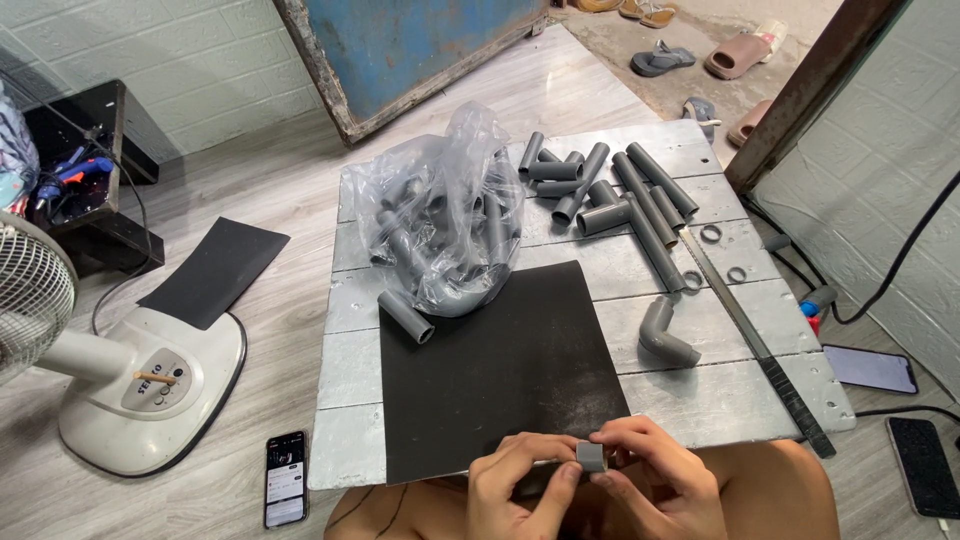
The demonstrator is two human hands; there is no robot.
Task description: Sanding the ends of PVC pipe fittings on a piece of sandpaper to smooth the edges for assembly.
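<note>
Two hands (590,480) pinch grey ring (591,457) (clear bag (450,215) beyond).

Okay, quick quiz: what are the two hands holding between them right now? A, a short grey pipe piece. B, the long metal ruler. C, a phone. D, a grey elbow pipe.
A: the left hand and right hand pinch a short grey pipe piece over the near edge of the black mat, while the elbow pipe lies untouched on the board.

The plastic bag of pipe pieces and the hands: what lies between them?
In the head view, only the black mat, bare, lies between the plastic bag and the short grey pipe piece both hands hold.
</note>
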